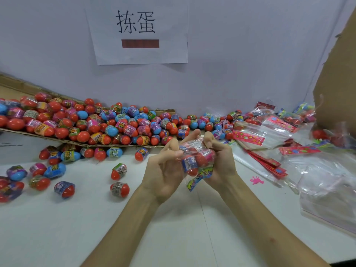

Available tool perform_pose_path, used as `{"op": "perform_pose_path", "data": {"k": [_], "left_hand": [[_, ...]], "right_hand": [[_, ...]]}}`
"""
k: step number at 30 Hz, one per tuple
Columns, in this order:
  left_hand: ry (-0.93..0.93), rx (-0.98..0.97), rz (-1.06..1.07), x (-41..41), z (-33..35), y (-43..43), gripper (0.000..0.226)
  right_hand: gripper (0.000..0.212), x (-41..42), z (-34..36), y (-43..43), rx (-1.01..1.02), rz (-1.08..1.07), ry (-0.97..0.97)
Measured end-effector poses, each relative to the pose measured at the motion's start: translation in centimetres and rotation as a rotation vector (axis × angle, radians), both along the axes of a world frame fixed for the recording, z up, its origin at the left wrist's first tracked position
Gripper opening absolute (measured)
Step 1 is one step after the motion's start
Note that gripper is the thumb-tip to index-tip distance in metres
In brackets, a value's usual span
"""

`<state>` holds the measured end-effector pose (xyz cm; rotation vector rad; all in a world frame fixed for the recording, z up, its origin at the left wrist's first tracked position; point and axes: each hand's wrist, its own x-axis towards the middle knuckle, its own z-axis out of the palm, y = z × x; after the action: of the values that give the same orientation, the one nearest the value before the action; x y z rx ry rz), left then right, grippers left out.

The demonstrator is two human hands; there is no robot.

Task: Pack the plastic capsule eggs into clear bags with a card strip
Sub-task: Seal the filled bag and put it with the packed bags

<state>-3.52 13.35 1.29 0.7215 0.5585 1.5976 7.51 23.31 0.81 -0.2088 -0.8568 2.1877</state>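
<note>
Gripping the clear bag (200,151) of capsule eggs (189,163) from both sides, our left hand (163,168) and right hand (223,162) hold it just before the cardboard tray (15,87); its long axis points away from the tray, card strip (199,177) at the farther end.

Red-and-blue eggs (107,122), pink flowered card strips (248,136), white table (96,218).

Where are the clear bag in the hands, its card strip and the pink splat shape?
clear bag (198,158): head view, film over the eggs.
card strip (200,176): head view, printed face below the bag.
pink splat shape (256,180): head view, its centre.
</note>
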Motion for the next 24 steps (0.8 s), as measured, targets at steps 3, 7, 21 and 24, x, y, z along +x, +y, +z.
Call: {"op": "perform_pose_path", "data": {"k": [3, 7, 21, 24], "left_hand": [[0.048, 0.023, 0.021, 0.0, 0.0, 0.1, 0.025], [0.081, 0.061, 0.060, -0.3, 0.1, 0.3, 0.024], [0.213, 0.025, 0.336, -1.8, -0.9, 1.2, 0.028], [0.361, -0.002, 0.410, -1.9, -1.0, 1.5, 0.022]], "right_hand": [[0.026, 0.1, -0.1, 0.0, -0.050, 0.010, 0.024], [0.029, 0.3, -0.2, 0.8, -0.131, -0.070, -0.048], [0.015, -0.2, 0.4, 0.7, 0.340, -0.173, -0.636], [0.008, -0.1, 0.4, 0.8, 0.339, -0.231, -0.604]]}}
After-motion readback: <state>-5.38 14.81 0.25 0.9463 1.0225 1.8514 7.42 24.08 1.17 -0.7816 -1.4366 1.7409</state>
